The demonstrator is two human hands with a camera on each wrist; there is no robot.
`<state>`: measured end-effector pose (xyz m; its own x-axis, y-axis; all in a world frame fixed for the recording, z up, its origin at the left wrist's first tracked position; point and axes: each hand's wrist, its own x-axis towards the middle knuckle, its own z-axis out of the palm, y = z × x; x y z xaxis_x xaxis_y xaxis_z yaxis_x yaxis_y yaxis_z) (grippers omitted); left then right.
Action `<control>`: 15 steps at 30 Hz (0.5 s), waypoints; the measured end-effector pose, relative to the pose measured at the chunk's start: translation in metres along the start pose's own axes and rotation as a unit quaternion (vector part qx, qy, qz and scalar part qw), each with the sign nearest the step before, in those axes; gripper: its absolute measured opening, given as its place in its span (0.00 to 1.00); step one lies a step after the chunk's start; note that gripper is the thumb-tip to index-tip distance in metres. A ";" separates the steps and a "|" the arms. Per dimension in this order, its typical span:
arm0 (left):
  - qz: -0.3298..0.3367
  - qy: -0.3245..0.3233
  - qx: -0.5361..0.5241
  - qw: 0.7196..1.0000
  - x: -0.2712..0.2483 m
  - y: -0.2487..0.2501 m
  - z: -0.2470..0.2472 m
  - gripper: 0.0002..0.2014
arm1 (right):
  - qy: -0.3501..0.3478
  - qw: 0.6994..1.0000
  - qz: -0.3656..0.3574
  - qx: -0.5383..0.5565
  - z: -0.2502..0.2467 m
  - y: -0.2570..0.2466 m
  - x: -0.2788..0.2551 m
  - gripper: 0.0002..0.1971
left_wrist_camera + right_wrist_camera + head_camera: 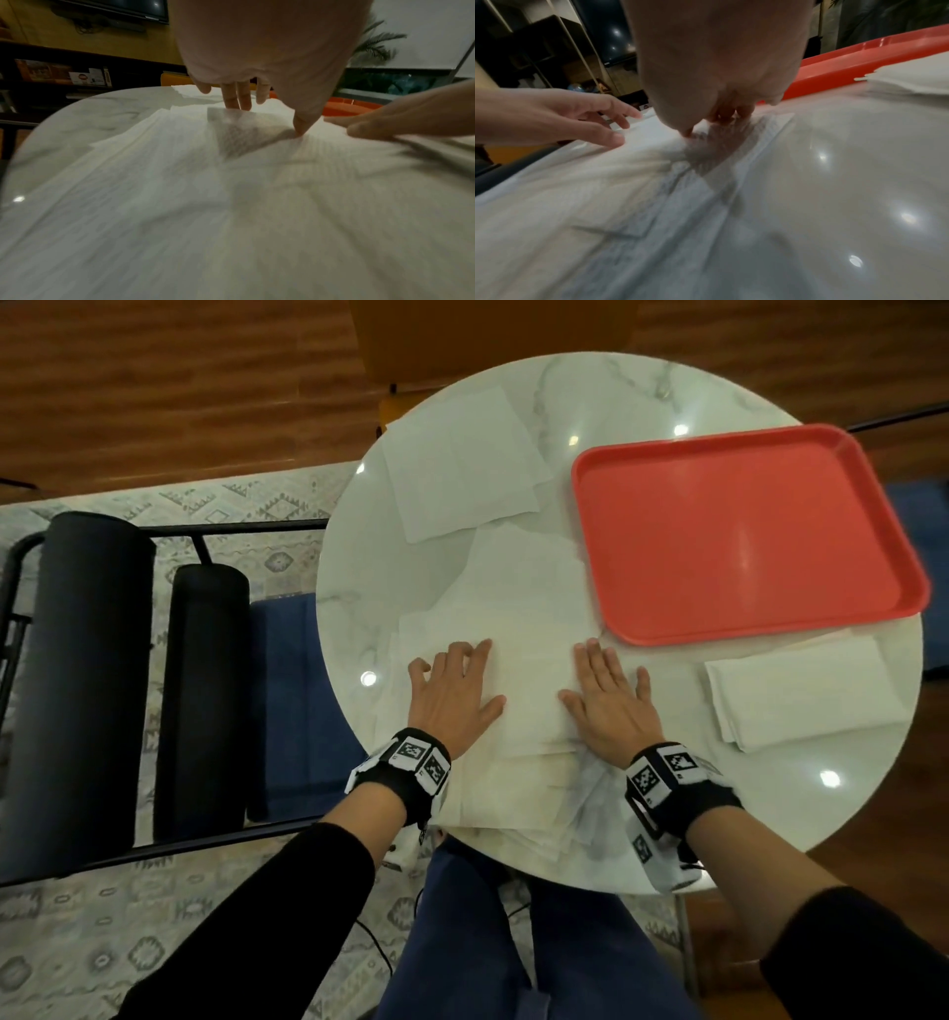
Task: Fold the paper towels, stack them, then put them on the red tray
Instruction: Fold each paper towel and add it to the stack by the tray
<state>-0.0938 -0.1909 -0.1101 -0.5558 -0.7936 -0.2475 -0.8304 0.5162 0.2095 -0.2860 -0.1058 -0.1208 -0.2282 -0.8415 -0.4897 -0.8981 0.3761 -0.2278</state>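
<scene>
The red tray (pixel 739 526) lies on the round marble table (pixel 606 403) with nothing in it. A folded stack of paper towels (pixel 803 698) sits just beside its near edge, long side running left to right. My left hand (pixel 454 693) and right hand (pixel 611 698) press flat, fingers spread, on the loose paper towels (pixel 529 618) before me, left of the tray. More unfolded towels (pixel 462 459) lie farther back.
</scene>
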 end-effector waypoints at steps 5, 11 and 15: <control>0.002 0.003 -0.018 1.000 0.014 0.015 -0.031 0.15 | 0.041 0.998 -0.042 0.000 -0.033 -0.015 -0.006 0.36; 0.067 -0.029 -0.287 0.955 0.001 0.044 -0.093 0.05 | 0.030 0.987 -0.034 0.155 -0.093 0.004 -0.030 0.13; 0.037 -0.013 -0.413 0.910 -0.004 0.055 -0.119 0.03 | 0.071 0.875 -0.047 0.476 -0.117 0.049 -0.060 0.08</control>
<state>-0.1330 -0.1972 0.0149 -0.6178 -0.7538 -0.2240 -0.4851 0.1411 0.8630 -0.3604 -0.0821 -0.0044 -0.2742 -0.9007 -0.3370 -0.2101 0.3981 -0.8930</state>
